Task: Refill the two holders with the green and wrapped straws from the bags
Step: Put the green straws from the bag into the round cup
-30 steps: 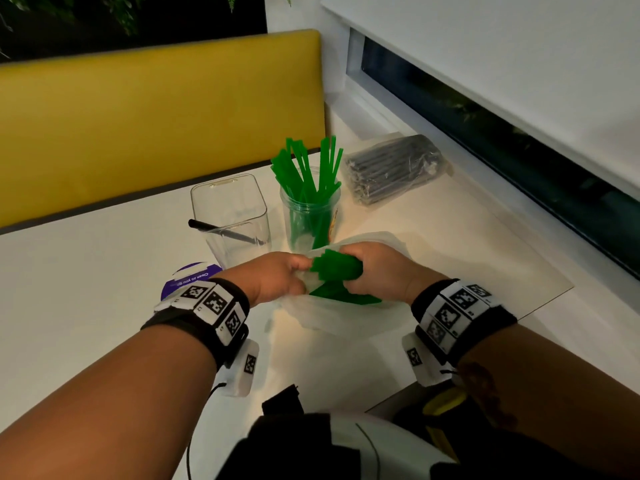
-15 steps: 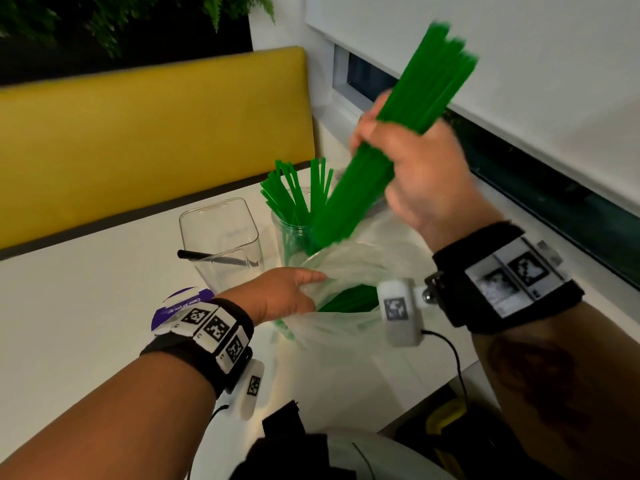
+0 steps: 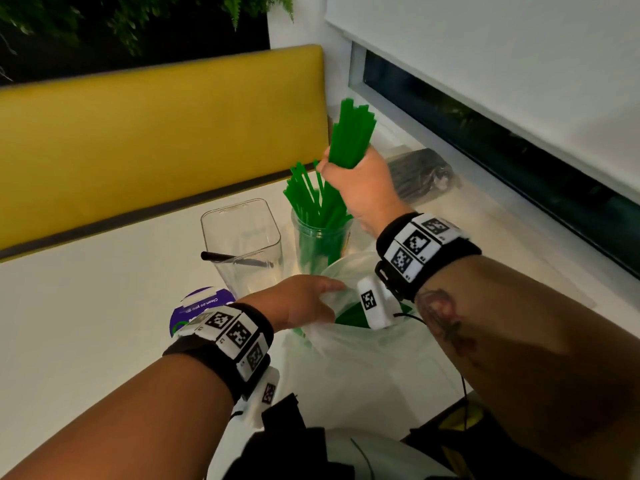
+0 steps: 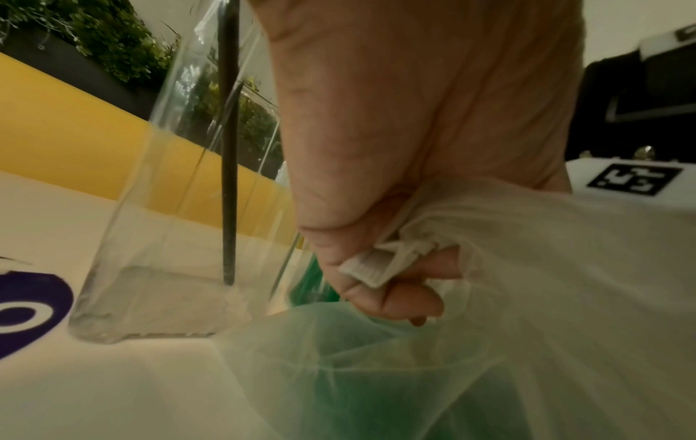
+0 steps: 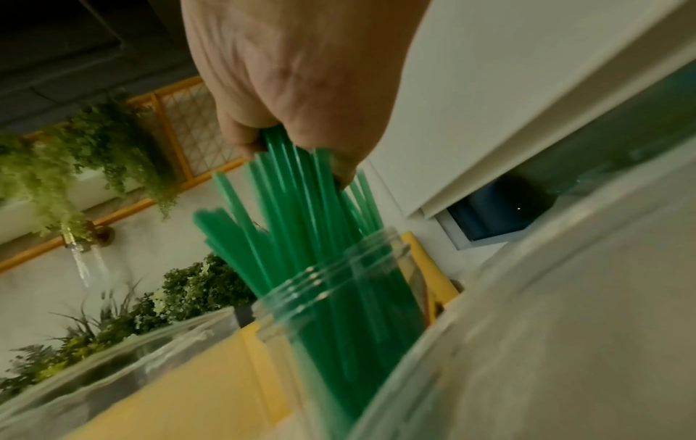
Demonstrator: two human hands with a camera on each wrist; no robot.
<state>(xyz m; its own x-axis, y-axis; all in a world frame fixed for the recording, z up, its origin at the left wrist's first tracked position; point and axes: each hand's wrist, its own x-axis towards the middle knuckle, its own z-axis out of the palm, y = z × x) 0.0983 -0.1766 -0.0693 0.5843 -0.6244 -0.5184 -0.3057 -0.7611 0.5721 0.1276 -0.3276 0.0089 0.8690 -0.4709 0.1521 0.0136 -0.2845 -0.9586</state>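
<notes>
My right hand [image 3: 353, 183] grips a bundle of green straws [image 3: 351, 136] upright, its lower ends inside the round clear holder [image 3: 320, 244] that holds several green straws. In the right wrist view the fingers [image 5: 301, 131] wrap the bundle [image 5: 301, 208] above the holder's rim [image 5: 339, 268]. My left hand [image 3: 304, 301] pinches the rim of the clear plastic bag [image 3: 346, 344], which still has green straws inside. The left wrist view shows the thumb and fingers [image 4: 376, 279] holding the bag's folded edge [image 4: 384, 262]. A square clear holder [image 3: 242, 244] with one dark wrapped straw [image 3: 235, 259] stands to the left.
A bag of dark wrapped straws [image 3: 420, 176] lies at the back right near the window sill. A purple round sticker [image 3: 199, 311] sits on the white table [image 3: 86, 323] by my left wrist. A yellow bench back [image 3: 156, 133] runs behind the table.
My right hand pulled a bundle of green straws out of the bag, lifted it, then lowered it into the round holder. My left hand kept hold of the bag.
</notes>
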